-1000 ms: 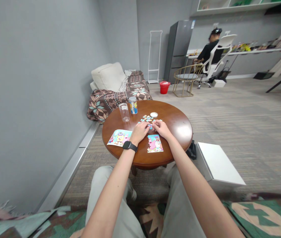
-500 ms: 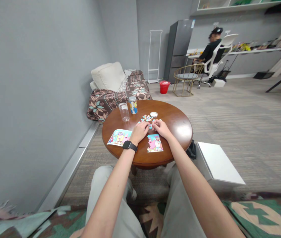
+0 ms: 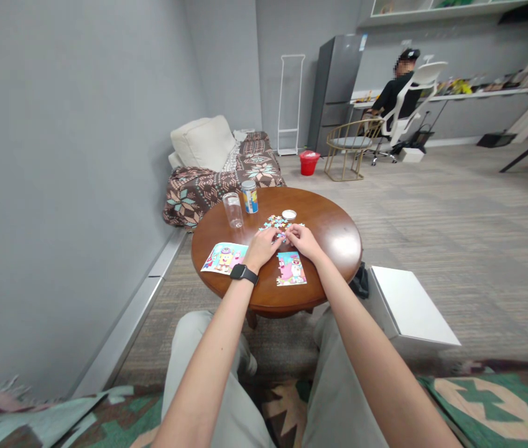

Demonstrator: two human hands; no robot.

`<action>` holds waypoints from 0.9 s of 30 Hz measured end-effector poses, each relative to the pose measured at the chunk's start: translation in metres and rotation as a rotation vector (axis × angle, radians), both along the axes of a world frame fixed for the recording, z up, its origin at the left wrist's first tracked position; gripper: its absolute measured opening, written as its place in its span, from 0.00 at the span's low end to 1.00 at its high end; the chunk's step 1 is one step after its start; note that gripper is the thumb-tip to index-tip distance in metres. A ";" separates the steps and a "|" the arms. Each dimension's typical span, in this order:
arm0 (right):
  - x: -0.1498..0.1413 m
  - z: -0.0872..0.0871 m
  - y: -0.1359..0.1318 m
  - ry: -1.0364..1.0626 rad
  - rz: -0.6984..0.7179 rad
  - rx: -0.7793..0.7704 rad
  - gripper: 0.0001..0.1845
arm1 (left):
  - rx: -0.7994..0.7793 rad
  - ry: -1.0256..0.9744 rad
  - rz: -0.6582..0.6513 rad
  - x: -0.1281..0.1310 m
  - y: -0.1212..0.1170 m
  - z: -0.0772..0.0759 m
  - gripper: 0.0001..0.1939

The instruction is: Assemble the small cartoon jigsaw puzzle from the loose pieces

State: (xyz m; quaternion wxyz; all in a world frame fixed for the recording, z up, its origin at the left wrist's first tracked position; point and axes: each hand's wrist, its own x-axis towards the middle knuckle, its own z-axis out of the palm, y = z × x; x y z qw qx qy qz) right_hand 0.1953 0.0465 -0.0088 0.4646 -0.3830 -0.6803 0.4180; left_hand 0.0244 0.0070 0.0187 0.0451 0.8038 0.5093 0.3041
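Over the middle of the round wooden table (image 3: 268, 298), my left hand (image 3: 264, 246), with a black watch at the wrist, and my right hand (image 3: 304, 241) face each other. Their fingers are pinched around small jigsaw puzzle pieces (image 3: 282, 235), partly hidden by the fingertips. Just beyond lies a pile of loose puzzle pieces (image 3: 277, 221). Between my forearms rests a joined section of the jigsaw puzzle (image 3: 291, 269) showing pink and white cartoon figures. A printed picture sheet (image 3: 221, 258) with cartoon characters lies left of my left hand, partly covered by the wrist.
A clear plastic cup (image 3: 233, 210), a cartoon-printed can (image 3: 249, 197) and a round lid (image 3: 288, 214) stand at the table's far side. A white box (image 3: 415, 305) is on the floor at right. Farther back, a person (image 3: 397, 93) sits in a white chair.
My fingers have shifted slightly around the small pieces, while both hands stay in nearly the same place. The joined section and the picture sheet have not moved.
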 end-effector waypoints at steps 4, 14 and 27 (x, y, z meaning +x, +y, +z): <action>0.000 0.002 0.000 -0.007 -0.004 0.011 0.11 | 0.005 0.001 0.004 0.000 0.000 0.000 0.08; 0.000 0.003 -0.001 -0.001 0.001 0.011 0.15 | 0.002 0.000 0.004 0.001 -0.001 0.001 0.07; -0.001 0.005 -0.003 -0.037 -0.001 -0.013 0.11 | -0.014 -0.015 -0.016 0.001 0.000 0.001 0.09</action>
